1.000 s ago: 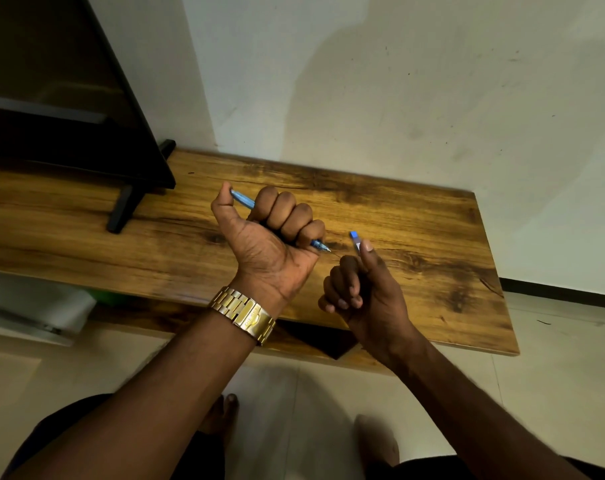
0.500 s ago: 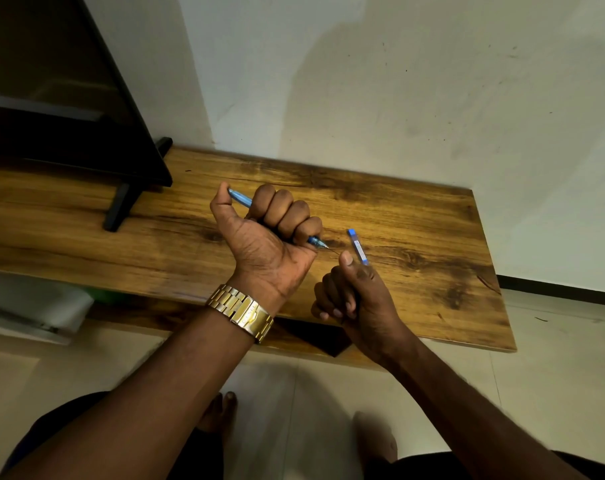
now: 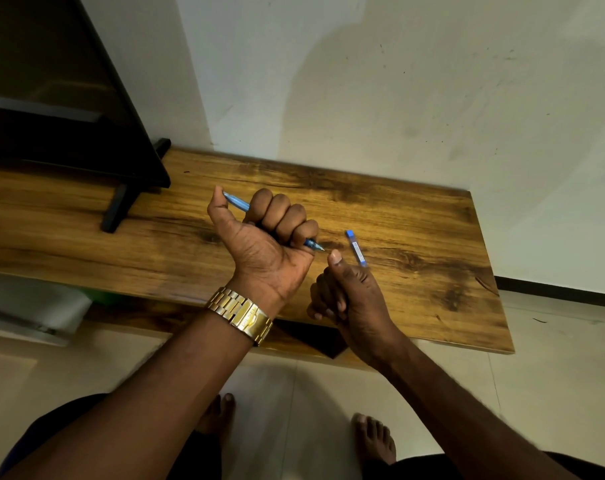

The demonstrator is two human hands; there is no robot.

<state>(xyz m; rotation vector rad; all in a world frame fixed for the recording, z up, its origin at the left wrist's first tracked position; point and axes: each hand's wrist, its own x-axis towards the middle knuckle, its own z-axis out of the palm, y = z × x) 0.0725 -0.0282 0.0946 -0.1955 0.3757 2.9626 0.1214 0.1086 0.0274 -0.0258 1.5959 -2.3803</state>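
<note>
My left hand [image 3: 269, 244] is held in a fist above the wooden table [image 3: 432, 244] and grips a blue pen [image 3: 237, 202]; the pen's tip pokes out by the little finger, pointing right. A small clear tube with a blue cap [image 3: 355, 247] lies on the table just right of that tip. My right hand [image 3: 354, 299] is below the tube with its fingers curled and its thumb raised. The thumb is off the tube, whose lower end lies right at the hand's knuckles. A gold watch [image 3: 240, 315] is on my left wrist.
A black TV [image 3: 69, 98] on a black foot [image 3: 115, 209] stands at the table's left end against the white wall. The table's right edge ends near a tiled floor. My bare feet [image 3: 375, 438] are on the tiles below the table's front edge.
The tube, pinched under my right thumb a second ago, has come out of the hand; the thumb has moved left, off it. My left hand still grips the pen.
</note>
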